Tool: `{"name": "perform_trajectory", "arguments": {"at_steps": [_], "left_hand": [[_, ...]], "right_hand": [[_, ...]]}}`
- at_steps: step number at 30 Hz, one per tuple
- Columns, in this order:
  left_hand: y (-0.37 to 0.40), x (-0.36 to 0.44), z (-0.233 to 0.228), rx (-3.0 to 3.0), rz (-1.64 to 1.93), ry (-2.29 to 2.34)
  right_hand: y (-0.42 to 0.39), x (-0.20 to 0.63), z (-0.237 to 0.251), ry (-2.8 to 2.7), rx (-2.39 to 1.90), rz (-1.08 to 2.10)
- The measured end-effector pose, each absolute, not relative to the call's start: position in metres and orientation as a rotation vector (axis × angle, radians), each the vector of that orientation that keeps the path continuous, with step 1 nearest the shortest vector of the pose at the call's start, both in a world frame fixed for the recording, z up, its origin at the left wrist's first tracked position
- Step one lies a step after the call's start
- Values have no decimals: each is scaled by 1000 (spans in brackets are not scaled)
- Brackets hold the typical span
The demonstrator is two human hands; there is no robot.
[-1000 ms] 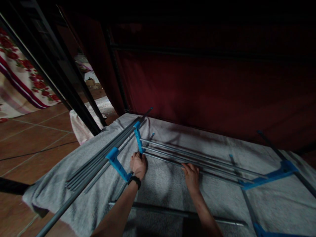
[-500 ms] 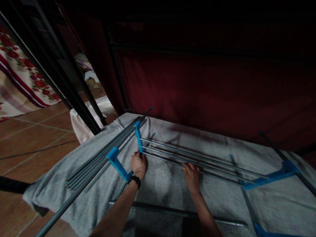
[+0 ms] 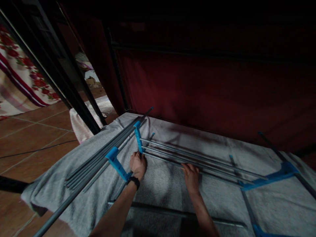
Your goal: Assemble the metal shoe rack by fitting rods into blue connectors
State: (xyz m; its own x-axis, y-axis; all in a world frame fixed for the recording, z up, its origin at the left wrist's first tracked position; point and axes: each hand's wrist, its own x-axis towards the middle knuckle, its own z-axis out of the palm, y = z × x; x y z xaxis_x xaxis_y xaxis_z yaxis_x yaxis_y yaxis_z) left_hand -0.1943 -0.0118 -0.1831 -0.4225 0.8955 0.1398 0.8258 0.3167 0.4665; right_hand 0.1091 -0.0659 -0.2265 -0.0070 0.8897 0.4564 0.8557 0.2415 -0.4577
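A rack of grey metal rods (image 3: 197,158) lies on a grey towel (image 3: 163,184), joined by blue plastic end pieces. My left hand (image 3: 138,165) grips the lower end of the near blue connector (image 3: 138,136), where the rods plug in. It wears a black wristband. My right hand (image 3: 191,176) rests on the nearest rod of the rack, fingers curled over it. A far blue connector (image 3: 271,177) holds the rods' other ends at the right.
A bundle of loose grey rods (image 3: 98,158) with another blue piece (image 3: 118,164) lies to the left. One long rod (image 3: 177,214) crosses the towel near me. A dark red fabric wall (image 3: 209,85) stands behind; black frame bars (image 3: 74,89) and tiled floor (image 3: 29,138) are left.
Both hands stay where they were on the rack. Only the view has shifted slightly.
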Motion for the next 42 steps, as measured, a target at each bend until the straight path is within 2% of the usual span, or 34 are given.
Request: {"name": "perform_trajectory", "arguments": {"at_steps": [42], "left_hand": [[-19,-186,-177,1628,665,2445]], "right_hand": [[-64,109,-230,-1858,-1593,65]]}}
